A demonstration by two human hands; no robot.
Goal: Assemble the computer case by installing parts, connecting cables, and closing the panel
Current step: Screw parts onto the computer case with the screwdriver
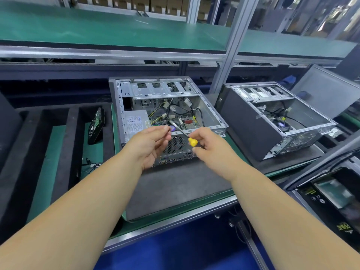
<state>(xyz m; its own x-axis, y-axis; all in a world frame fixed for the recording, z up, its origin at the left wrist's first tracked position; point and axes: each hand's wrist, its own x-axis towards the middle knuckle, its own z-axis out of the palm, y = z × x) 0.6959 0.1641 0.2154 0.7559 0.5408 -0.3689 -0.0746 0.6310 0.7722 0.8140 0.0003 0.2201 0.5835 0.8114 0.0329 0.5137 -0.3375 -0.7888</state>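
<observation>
With the open case (167,114) lying on the mat (175,184), the right hand (211,147) grips a screwdriver (191,141) whose tip the left hand (150,145) pinches, probably seating a screw before fastening a part inside.

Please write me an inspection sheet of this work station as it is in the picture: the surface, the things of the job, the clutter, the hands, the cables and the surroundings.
Surface: dark grey mat on a green bench.
Job's things: open computer case lying on its side, panel off, power supply fitted; a second open case stands to its right.
Clutter: a circuit board part leans in the black foam tray at left.
Hands: right hand holds a yellow-handled screwdriver; left hand pinches near its tip, and what sits in that grip cannot be told.
Cables: loose black, yellow and white cables inside the case.
Surroundings: green shelf above, cartons behind it.
</observation>
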